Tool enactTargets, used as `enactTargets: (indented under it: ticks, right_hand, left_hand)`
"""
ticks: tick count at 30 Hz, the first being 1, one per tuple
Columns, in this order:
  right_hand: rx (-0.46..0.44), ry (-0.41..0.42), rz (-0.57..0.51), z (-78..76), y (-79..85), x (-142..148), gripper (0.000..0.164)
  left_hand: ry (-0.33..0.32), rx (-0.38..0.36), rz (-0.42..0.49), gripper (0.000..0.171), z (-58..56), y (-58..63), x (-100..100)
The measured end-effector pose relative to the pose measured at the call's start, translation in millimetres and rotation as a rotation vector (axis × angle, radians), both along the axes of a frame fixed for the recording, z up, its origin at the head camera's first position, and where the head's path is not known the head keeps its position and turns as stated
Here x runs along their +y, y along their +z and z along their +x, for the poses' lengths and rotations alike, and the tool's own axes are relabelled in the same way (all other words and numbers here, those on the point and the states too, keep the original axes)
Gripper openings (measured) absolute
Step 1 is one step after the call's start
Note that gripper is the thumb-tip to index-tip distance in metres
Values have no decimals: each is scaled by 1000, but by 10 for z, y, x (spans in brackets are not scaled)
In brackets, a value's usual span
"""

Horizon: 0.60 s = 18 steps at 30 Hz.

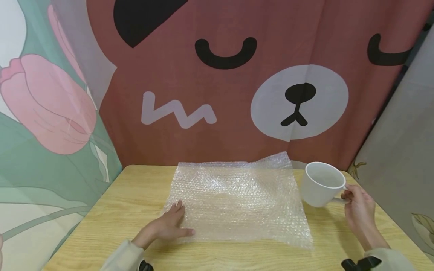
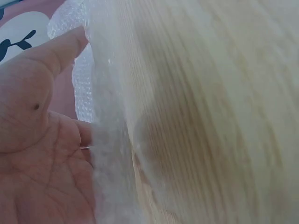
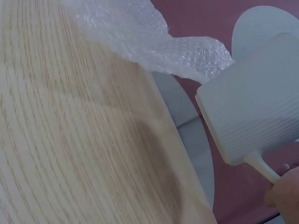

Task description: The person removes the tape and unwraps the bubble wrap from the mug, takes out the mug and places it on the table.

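Observation:
A white mug point(image 1: 320, 188) hangs a little above the table on the right, held by its handle in my right hand point(image 1: 361, 207). The right wrist view shows the ribbed side of the mug point(image 3: 257, 98) and part of the fingers at the handle. A sheet of clear bubble wrap point(image 1: 234, 203) lies spread on the table, its far right corner raised. My left hand point(image 1: 169, 224) rests on the near left edge of the sheet, fingers and thumb spread. In the left wrist view, the left palm point(image 2: 46, 172) faces the wrap's edge point(image 2: 110, 140), and some fingertips are hidden.
The light wooden table point(image 1: 132, 207) carries the sheet and reaches back to a brown curtain point(image 1: 230, 94) with a bear face. A floral curtain point(image 1: 51, 113) hangs at the left, and a grey one point(image 1: 400, 143) stands at the right.

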State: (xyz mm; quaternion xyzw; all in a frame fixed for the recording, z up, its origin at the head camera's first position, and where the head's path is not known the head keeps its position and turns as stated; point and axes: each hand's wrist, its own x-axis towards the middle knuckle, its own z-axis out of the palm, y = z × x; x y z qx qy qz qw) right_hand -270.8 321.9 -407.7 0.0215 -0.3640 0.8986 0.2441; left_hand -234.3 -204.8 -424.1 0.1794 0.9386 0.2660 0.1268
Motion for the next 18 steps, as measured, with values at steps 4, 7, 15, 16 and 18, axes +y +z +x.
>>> enactTargets:
  ticks: [4,7,15,16,18]
  right_hand:
    - [-38,-28,-10,-41,-43,28,37]
    - [-71,-45,-17,-67,-83,49,39]
    - [-159,-54,14,-106,-206,74,39]
    - [-176,-60,22,-103,-220,75,39]
    - [-208,-73,37,-94,-244,73,40]
  left_hand:
    - [-4,-8,19,100,28,-13,38]
    - [-1,-17,29,102,40,-22,69]
    - [7,-47,14,105,43,-42,100]
    - [5,-51,7,105,37,-40,103]
    - [3,-60,-2,105,27,-35,109]
